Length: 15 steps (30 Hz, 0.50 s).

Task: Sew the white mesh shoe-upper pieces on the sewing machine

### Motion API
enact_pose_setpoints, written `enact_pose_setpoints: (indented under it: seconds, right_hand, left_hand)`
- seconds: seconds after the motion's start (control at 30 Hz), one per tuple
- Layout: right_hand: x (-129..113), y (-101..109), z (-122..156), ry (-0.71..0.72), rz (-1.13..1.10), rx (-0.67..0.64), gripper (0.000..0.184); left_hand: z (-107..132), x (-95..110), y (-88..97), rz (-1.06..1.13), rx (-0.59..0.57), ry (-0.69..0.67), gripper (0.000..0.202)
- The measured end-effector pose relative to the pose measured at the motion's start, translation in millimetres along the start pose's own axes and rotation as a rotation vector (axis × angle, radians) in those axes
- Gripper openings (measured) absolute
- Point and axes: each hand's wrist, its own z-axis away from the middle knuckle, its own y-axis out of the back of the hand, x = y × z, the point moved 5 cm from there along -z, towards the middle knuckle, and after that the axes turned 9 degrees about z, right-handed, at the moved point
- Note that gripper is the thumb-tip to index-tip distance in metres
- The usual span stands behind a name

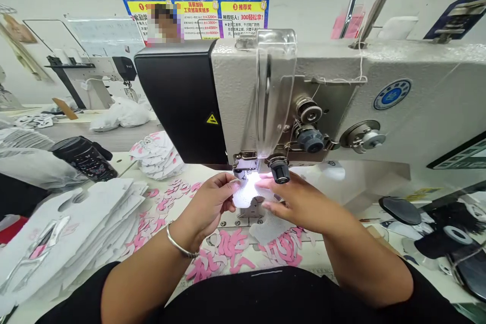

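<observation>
Under the lit needle area of a sewing machine [239, 81] lies a white fabric piece [243, 197], its middle washed out by the lamp. My left hand [214, 197], with a silver bangle at the wrist, pinches the left edge of this piece between thumb and fingers. From the right, my right hand [290, 197] reaches in with fingers stretched out and spread, resting on or just above the fabric's right side. Part of that hand is behind a black knob. Below it, another pale piece [269, 230] lies on the machine bed.
Pink and white cut pieces [228, 248] are scattered before the machine. A tall stack of white pieces [98, 228] stands at left, near a black tumbler [84, 158] and a round pile [157, 154]. Black thread spools [442, 243] sit at right. A person [165, 23] is beyond the machine.
</observation>
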Motion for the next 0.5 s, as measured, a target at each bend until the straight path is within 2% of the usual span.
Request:
enact_pose_setpoints:
  seconds: [0.17, 0.3, 0.37, 0.43, 0.5]
  right_hand:
    - [0, -10, -7, -0.032, 0.043, 0.033, 0.036]
    - [1, -11, 1, -0.045, 0.015, 0.034, 0.037]
    - [-6, -2, 8, 0.049, -0.028, 0.071, 0.03]
    - [-18, 12, 18, 0.24, -0.132, 0.123, 0.021]
    - [-29, 23, 27, 0.389, -0.273, 0.089, 0.025]
  left_hand:
    - [1, -2, 1.4, 0.014, -0.031, -0.008, 0.015]
    - [9, -12, 17.9, -0.023, -0.006, -0.024, 0.018]
    - [19, -16, 34.6, -0.036, 0.045, -0.046, 0.019]
    - [37, -15, 52.2, -0.042, 0.077, -0.078, 0.023]
    - [61, -6, 67.8, -0.052, 0.106, -0.121, 0.028]
